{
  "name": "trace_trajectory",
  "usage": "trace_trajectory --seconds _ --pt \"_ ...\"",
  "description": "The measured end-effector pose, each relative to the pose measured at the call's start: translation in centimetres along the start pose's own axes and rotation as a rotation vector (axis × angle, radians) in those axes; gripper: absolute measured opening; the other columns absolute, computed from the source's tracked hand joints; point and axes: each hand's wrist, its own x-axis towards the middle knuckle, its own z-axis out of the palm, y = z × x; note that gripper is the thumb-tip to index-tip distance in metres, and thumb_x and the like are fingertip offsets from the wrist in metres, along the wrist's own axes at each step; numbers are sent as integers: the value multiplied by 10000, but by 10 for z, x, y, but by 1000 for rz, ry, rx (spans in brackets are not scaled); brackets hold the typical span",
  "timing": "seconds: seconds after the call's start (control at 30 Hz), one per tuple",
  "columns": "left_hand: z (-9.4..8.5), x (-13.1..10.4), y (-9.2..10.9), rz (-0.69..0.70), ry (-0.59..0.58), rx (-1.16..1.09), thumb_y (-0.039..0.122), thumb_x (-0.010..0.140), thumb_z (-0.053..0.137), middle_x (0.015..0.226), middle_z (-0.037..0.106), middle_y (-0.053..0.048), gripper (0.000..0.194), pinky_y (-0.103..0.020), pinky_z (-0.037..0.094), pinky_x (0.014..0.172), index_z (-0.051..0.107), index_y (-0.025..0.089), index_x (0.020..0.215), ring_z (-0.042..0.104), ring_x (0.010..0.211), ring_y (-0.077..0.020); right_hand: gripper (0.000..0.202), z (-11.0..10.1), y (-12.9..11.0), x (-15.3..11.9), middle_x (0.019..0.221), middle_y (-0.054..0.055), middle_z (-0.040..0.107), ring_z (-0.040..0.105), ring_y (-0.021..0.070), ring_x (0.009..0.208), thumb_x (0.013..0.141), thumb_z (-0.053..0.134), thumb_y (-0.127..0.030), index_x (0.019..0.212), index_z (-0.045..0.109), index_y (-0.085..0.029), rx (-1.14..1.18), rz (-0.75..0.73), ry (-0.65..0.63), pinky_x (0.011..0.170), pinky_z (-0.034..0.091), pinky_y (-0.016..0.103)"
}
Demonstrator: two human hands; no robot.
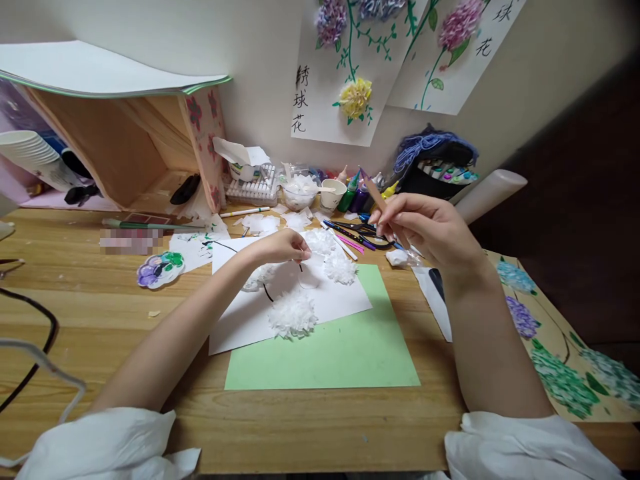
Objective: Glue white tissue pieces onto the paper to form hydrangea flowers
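My left hand point(287, 247) is closed in a pinch over the white sheet of paper point(235, 327); what its fingertips hold, if anything, I cannot make out. White ruffled paper flowers point(293, 315) lie on the sheet around that hand, with short black lines drawn between them. Raised to the right, my right hand point(425, 223) grips a flat wooden stick point(373, 193), its free end pointing up and left. Under the white sheet lies a light green sheet point(330, 360).
At the back stand a tub of white scraps point(300, 192), a paper cup point(332, 195) and paint bottles point(350, 193). Pens point(350, 237) and scissors lie before them. A paint palette point(160, 269) is at left, cables point(40, 360) farther left, finished flower art point(560, 373) at right.
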Motion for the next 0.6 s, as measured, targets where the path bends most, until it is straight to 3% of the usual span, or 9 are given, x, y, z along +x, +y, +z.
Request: trace_trajectory --seconds 0.13,0.27,0.43,0.53,0.6 --pt "14 6 -2 -22 16 90 307 678 566 652 639 -32 201 -240 356 584 636 118 672 505 610 -126 281 3 -1 -1 1138 19 652 634 200 997 758 589 -215 1029 656 -247 163 -18 -19 876 529 363" --pt "14 9 -5 -18 29 124 304 679 550 650 637 -33 202 -241 340 563 632 120 665 495 603 -129 364 4 -2 1 1219 7 611 580 242 1112 759 616 -255 1120 613 -300 132 -9 -28 883 539 408" --pt "-11 0 -6 -26 134 119 327 677 554 675 616 -42 228 -243 349 565 623 112 709 493 600 -124 379 12 8 5 1188 44 631 598 230 1085 730 667 -261 1107 631 -231 73 19 -53 936 518 401" --pt "-34 -13 -6 -64 219 171 344 686 548 670 597 -38 237 -242 338 552 613 117 707 471 588 -117 399 27 23 4 1102 75 673 639 221 1006 670 722 -265 1053 657 -175 7 82 -117 923 526 406" --pt "-45 -20 -7 -99 242 224 362 683 551 666 593 -39 247 -246 333 547 610 122 693 465 585 -119 353 38 34 2 1034 79 696 667 208 931 676 711 -275 1006 672 -155 -21 84 -84 890 542 404"
